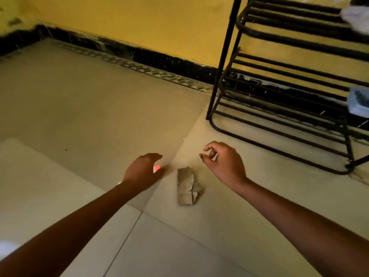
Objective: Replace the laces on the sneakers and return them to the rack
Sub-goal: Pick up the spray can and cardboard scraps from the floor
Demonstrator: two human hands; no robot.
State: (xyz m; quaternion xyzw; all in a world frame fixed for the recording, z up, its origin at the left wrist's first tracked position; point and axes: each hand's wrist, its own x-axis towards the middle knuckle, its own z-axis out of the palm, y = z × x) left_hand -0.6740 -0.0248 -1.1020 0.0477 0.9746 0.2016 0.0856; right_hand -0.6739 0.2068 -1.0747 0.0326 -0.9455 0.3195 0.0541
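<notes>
Hovering over the floor [95, 100], your right hand [224, 163] is nearer the rack [224, 56], which stands ahead to its right. Both it and your left hand [142, 170] have loosely curled fingers holding nothing. No sneaker shows clearly, only a blurred blue-grey shape [358, 102] on a shelf.

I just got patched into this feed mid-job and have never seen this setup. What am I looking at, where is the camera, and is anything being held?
No machine here: a person works with bare hands, and the one picture comes from a camera worn on their head, looking forward and down. The left hand and right hand reach out over the pale tiled floor; both hold nothing I can see. On the floor between them lies a torn scrap of brown cardboard. At right stands a black metal-bar shoe rack against the yellow wall. A blue-grey item and a white one sit on its shelves, cut off by the frame edge, so I cannot identify them.
</notes>
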